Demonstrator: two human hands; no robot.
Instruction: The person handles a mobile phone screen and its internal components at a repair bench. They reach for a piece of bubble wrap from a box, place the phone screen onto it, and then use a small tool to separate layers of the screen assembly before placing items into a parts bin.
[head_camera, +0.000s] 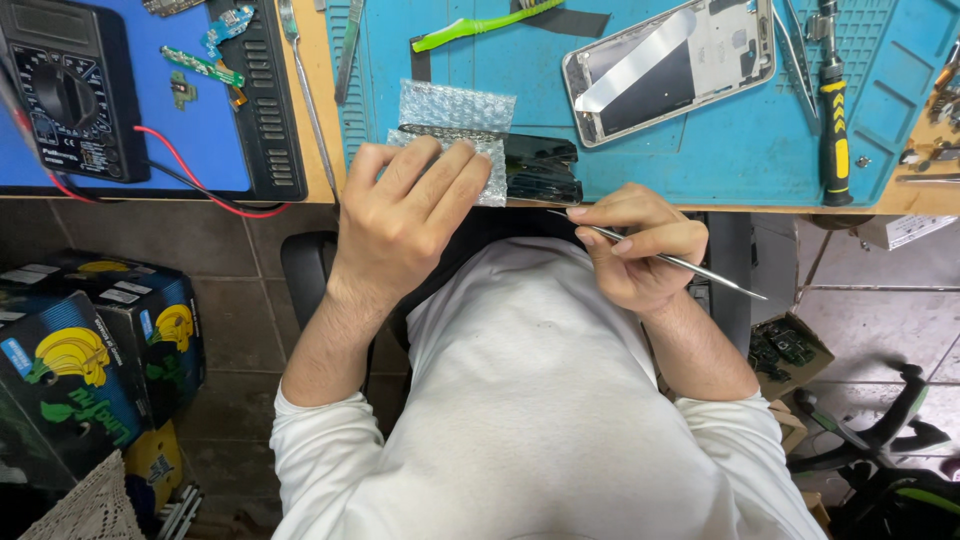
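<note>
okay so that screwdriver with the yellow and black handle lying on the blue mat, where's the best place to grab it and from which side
Probably the yellow and black handle of the screwdriver, the thickest part. It lies flat, nearly straight up and down in the view, with bare blue mat to its left, so come from above and pinch it across its width. The right hand is nearer but holds a thin metal tool.
</note>
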